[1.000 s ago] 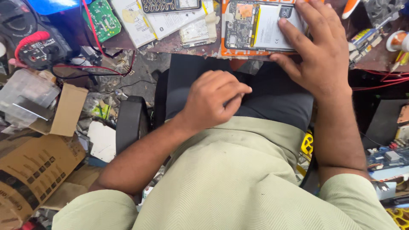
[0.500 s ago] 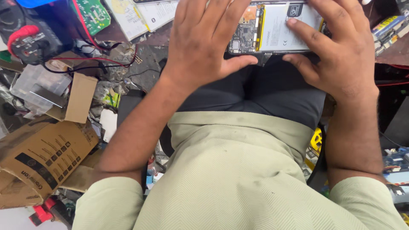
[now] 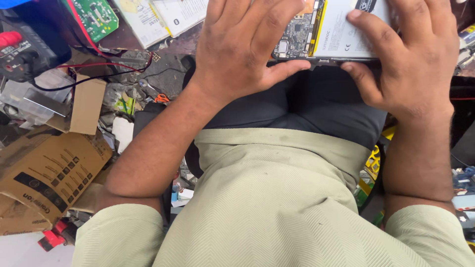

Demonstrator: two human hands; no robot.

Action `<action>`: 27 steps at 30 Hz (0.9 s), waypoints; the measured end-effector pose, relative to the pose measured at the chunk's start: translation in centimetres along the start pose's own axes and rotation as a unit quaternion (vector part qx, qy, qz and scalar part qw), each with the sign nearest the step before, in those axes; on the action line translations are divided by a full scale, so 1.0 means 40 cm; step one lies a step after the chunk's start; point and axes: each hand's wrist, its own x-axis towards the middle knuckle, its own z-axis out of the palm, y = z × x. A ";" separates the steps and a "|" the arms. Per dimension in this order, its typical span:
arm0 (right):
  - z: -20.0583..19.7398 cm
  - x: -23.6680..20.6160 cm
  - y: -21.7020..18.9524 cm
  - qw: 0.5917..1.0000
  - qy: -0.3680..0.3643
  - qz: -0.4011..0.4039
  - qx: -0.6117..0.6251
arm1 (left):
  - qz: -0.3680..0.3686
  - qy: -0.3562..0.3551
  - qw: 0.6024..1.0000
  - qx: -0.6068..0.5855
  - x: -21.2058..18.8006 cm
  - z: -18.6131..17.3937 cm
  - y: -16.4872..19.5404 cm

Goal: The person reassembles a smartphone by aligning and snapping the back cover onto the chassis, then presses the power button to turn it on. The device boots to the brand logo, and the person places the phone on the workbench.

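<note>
- Opened phone with exposed dark circuit board and white battery [image 3: 329,34]: flat at top of frame, above the lap.
- Left hand [image 3: 247,49]: fingers spread, palm down on its left part, thumb under near edge.
- Right hand [image 3: 410,59]: gripping its right side, thumb on battery.
- Brown cardboard box [image 3: 44,173]: well left.

Up top runs the dark, worn workbench [image 3: 185,37], and it's busy: an opened phone [image 3: 326,29] with its circuit board and pale battery showing lies at the near edge, a green circuit board [image 3: 96,17] sits over at the left, and white printed papers [image 3: 158,17] lie between them. Down below, the floor [image 3: 168,74] is littered: a brown cardboard box [image 3: 42,170] lies on its side at the left, a small cardboard piece [image 3: 86,104] just above it, red and black wires [image 3: 99,66] trailing across the scraps.
</note>
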 end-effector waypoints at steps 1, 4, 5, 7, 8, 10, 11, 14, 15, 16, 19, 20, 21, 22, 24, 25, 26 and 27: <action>-0.002 -0.001 0.001 1.000 -0.002 0.001 -0.005 | 0.001 0.002 1.000 -0.005 0.002 -0.002 -0.001; -0.009 -0.005 0.005 0.999 -0.011 0.002 -0.030 | 0.007 0.008 1.000 -0.019 0.009 -0.006 -0.005; -0.011 -0.008 0.004 0.999 -0.011 0.000 -0.035 | 0.006 0.000 1.000 -0.018 0.009 -0.008 -0.006; -0.018 -0.015 0.002 0.999 -0.006 -0.008 -0.040 | 0.013 -0.008 1.000 -0.019 0.010 -0.013 -0.009; -0.022 -0.019 0.001 0.999 -0.006 -0.009 -0.034 | 0.021 -0.009 1.000 -0.020 0.009 -0.015 -0.012; -0.028 -0.026 -0.001 1.000 -0.010 -0.010 -0.015 | 0.028 -0.017 0.999 -0.019 0.008 -0.017 -0.013; -0.027 -0.026 0.000 1.000 -0.012 -0.012 -0.008 | 0.027 -0.025 0.999 -0.015 0.008 -0.018 -0.013; -0.024 -0.020 0.005 1.000 -0.012 -0.025 0.000 | 0.037 -0.025 0.999 -0.022 0.005 -0.015 -0.015; -0.022 -0.016 0.007 0.999 -0.011 -0.031 0.000 | 0.039 -0.024 0.999 -0.025 0.004 -0.014 -0.015; -0.019 -0.011 0.010 0.999 -0.009 -0.037 0.000 | 0.042 -0.022 0.998 -0.028 0.003 -0.013 -0.017; -0.001 0.003 -0.003 0.999 0.003 -0.033 0.028 | 0.039 -0.028 0.998 -0.028 0.000 -0.008 -0.018; 0.009 0.007 -0.010 0.999 0.009 -0.027 0.038 | 0.039 -0.032 0.999 -0.022 0.000 -0.006 -0.019; 0.019 0.010 -0.018 0.998 0.014 -0.022 0.048 | 0.038 -0.032 0.999 -0.019 0.000 -0.005 -0.018; 0.030 0.014 -0.025 0.998 0.021 -0.017 0.055 | 0.038 -0.033 0.999 -0.016 0.000 -0.004 -0.018; 0.042 0.020 -0.027 0.998 0.031 -0.013 0.058 | 0.037 -0.030 0.999 -0.017 0.002 -0.004 -0.016; 0.046 0.022 -0.027 0.998 0.033 -0.014 0.054 | 0.036 -0.031 0.999 -0.016 0.003 -0.005 -0.016; 0.049 0.023 -0.025 0.998 0.035 -0.014 0.053 | 0.035 -0.037 0.999 -0.015 0.004 -0.006 -0.015; 0.052 0.024 -0.024 0.998 0.037 -0.013 0.052 | 0.033 -0.041 0.998 -0.016 0.006 -0.007 -0.015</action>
